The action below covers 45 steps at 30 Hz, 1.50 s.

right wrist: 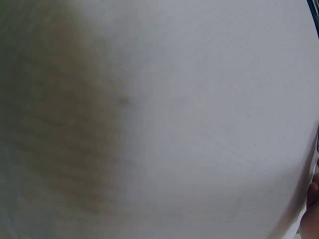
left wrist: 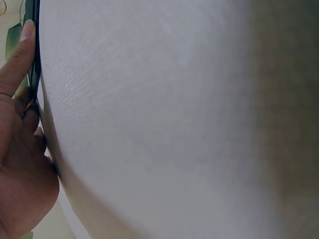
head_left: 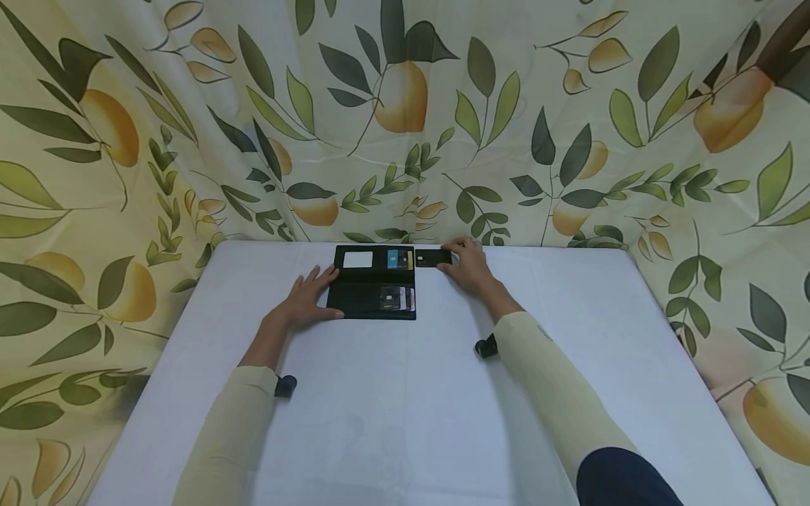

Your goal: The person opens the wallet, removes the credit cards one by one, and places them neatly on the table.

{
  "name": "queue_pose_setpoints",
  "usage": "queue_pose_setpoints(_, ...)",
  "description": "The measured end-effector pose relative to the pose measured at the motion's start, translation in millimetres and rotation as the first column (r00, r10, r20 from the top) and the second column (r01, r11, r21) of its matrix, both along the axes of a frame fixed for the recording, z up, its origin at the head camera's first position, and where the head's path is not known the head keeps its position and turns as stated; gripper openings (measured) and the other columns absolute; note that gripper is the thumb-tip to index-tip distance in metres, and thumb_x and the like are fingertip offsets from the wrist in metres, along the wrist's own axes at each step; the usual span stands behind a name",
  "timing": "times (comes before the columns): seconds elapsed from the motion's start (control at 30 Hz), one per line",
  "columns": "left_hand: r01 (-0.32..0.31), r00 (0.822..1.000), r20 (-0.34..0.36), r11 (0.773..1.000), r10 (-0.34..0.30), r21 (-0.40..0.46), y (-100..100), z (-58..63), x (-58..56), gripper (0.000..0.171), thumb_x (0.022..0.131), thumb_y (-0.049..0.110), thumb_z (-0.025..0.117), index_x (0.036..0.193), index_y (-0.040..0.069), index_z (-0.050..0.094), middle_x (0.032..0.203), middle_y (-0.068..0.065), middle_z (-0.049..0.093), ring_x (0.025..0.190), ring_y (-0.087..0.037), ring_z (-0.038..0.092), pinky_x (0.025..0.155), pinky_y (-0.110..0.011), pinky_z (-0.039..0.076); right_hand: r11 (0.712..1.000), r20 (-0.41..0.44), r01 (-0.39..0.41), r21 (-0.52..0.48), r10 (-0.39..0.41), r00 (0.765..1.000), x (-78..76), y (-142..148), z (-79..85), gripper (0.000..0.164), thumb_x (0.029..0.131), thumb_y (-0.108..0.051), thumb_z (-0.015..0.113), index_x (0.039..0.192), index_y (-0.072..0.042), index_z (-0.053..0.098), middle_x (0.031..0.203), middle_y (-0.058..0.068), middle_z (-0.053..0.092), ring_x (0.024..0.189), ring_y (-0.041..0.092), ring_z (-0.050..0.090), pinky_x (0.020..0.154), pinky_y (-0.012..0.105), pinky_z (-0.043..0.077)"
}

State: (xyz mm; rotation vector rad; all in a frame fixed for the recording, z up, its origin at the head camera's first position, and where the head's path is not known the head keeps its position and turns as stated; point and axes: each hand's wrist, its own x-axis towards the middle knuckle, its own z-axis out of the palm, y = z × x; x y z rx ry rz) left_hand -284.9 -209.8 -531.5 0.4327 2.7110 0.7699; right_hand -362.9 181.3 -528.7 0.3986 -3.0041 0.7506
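A black wallet (head_left: 356, 301) lies unfolded at the far edge of the table, its fold running across the middle. Blue and yellow cards (head_left: 397, 259) sit in its upper right slots, more cards (head_left: 394, 299) in the lower right ones. A white panel (head_left: 358, 260) shows at upper left. My left hand (head_left: 302, 302) rests spread against the wallet's left side, thumb at the lower corner. Just right of the wallet, my right hand (head_left: 470, 267) pinches the outer end of a black card (head_left: 432, 258). In the right wrist view only a sliver of that hand (right wrist: 310, 211) shows.
A white cloth (head_left: 392, 422) covers the table. Behind it hangs a curtain (head_left: 405, 176) printed with fruit and leaves. Small black cameras sit on both wrists, over pale sleeves (head_left: 557, 386).
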Motion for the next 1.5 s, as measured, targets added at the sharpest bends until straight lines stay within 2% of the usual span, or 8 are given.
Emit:
queue_pose_setpoints(0.37,0.006,1.0,-0.01,1.0,-0.006,-0.015,0.0,1.5,-0.4,0.101,0.073,0.058,0.072,0.152,0.028,0.016,0.158,0.005,0.004,0.143,-0.023,-0.008,0.112,-0.051,-0.007,1.0,0.002,0.004,-0.004,-0.004,1.0,0.1,0.3,-1.4,0.052,0.086,-0.035,0.068,0.131,-0.011,0.056,0.136,0.015,0.038,0.124,0.033,0.03,0.102,0.049,0.028)
queue_pose_setpoints(0.77,0.0,1.0,-0.007,1.0,0.0,-0.006,0.8,1.1,0.4,0.1,0.073,0.057,0.072,0.152,0.029,0.016,0.158,0.005,0.004,0.143,-0.023,-0.008,0.112,-0.05,-0.007,1.0,0.0,0.005,-0.001,-0.005,1.0,2.0,0.2,-0.2,0.052,0.086,-0.034,0.069,0.131,-0.011,0.056,0.137,0.015,0.038,0.124,0.034,0.03,0.102,0.049,0.03)
queue_pose_setpoints(1.17,-0.017,1.0,0.013,1.0,0.017,-0.011,1.1,1.1,1.4,0.102,0.071,0.059,0.073,0.151,0.032,0.016,0.158,0.007,0.003,0.142,-0.021,-0.01,0.112,-0.049,-0.007,0.999,0.012,0.01,-0.041,-0.009,1.0,0.6,1.2,-2.4,0.058,0.082,-0.04,0.072,0.129,-0.01,0.057,0.136,0.014,0.039,0.126,0.032,0.029,0.103,0.048,0.028)
queue_pose_setpoints(1.33,-0.018,1.0,0.011,1.0,0.018,-0.013,0.8,0.1,0.9,0.103,0.071,0.059,0.073,0.152,0.031,0.015,0.158,0.006,0.002,0.142,-0.021,-0.01,0.112,-0.05,-0.008,0.999,0.02,0.017,-0.043,-0.016,1.0,0.6,1.3,-2.3,0.059,0.082,-0.04,0.072,0.131,-0.012,0.055,0.136,0.014,0.038,0.126,0.032,0.028,0.104,0.048,0.029)
queue_pose_setpoints(1.5,-0.014,1.0,0.003,1.0,0.014,-0.011,0.9,1.0,0.5,0.102,0.072,0.057,0.073,0.152,0.029,0.016,0.158,0.005,0.003,0.142,-0.023,-0.009,0.111,-0.051,-0.007,0.996,0.006,0.026,-0.086,-0.025,1.0,1.8,0.5,0.3,0.065,0.081,-0.042,0.073,0.134,-0.012,0.051,0.136,0.014,0.038,0.128,0.032,0.029,0.105,0.05,0.027)
